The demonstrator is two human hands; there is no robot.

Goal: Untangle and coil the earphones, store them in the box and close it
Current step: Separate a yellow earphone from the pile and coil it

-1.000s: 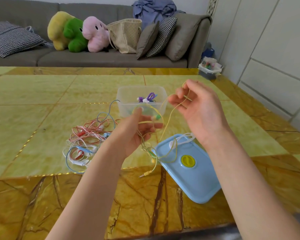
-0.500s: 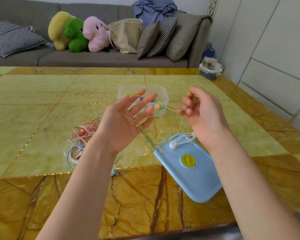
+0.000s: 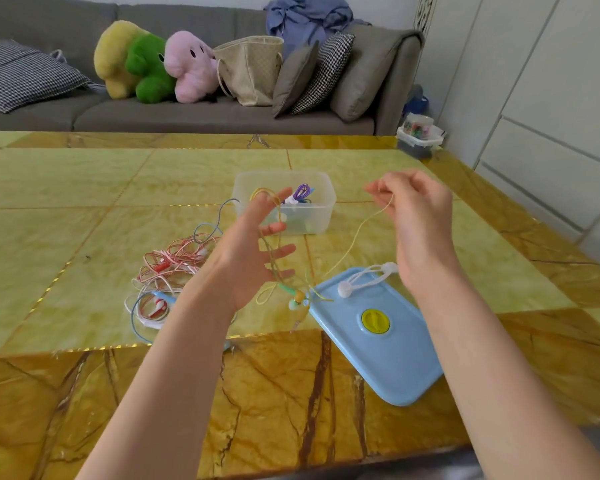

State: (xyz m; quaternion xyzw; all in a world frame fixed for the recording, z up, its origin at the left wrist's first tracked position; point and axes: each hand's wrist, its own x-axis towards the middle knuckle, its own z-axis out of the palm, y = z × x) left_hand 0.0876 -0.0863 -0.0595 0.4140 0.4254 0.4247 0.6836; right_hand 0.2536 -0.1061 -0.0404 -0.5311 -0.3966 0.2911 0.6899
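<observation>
Partway, I'd say, and nowhere near the end. The yellow earphones (image 3: 355, 237) hang above the tabletop (image 3: 84, 209), strung between two raised hands: the left hand (image 3: 253, 251) is spread open with straight fingers, the cord looped round them in a loose coil, while the right hand (image 3: 416, 216) pinches the free run of cord between its curled fingertips, stretching it out to the side. The green-tipped buds and plug dangle below, near the corner of the blue lid (image 3: 378, 334), so the winding looks only begun. A purple set (image 3: 302, 194) already lies coiled in the clear box (image 3: 321, 202), which counts as one pair stored. Left of the hands, a red-and-white tangle (image 3: 174, 261) and a blue cord (image 3: 136, 313) sit knotted together on the tabletop, untouched. White earphones (image 3: 364, 278) rest on the lid, which lies flat beside the box, so closing is plainly not yet done.
</observation>
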